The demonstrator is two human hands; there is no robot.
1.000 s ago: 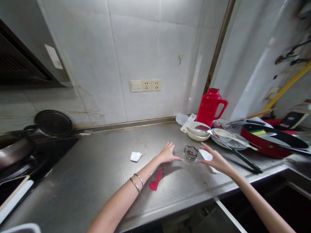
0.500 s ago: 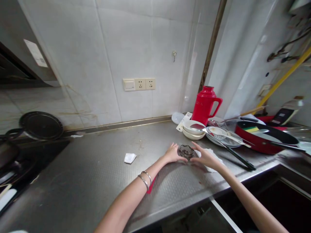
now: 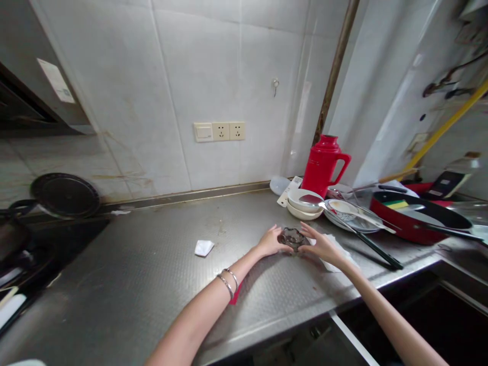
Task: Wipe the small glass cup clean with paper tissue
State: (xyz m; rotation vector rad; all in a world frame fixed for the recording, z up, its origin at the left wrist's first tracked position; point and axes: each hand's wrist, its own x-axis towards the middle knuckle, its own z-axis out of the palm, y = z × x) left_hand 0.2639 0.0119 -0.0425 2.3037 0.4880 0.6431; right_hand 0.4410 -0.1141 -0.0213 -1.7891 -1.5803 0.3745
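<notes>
Both hands cup the small glass dish [image 3: 292, 237] on the worktop [image 3: 152, 274], near its front edge: left hand [image 3: 270, 242] and right hand [image 3: 322, 246] each with fingers curled against its sides. This looks like the grasp itself; a lift would need even pressure. Beyond, stacked bowls [image 3: 304, 203] and a red jug [image 3: 323, 163] crowd the back edge.

Illumination is even and bright. Glare streaks the wall tiles [image 3: 305, 109]. Soft shadows fall beneath the forearms. Wide-angle distortion bends frame edges.
</notes>
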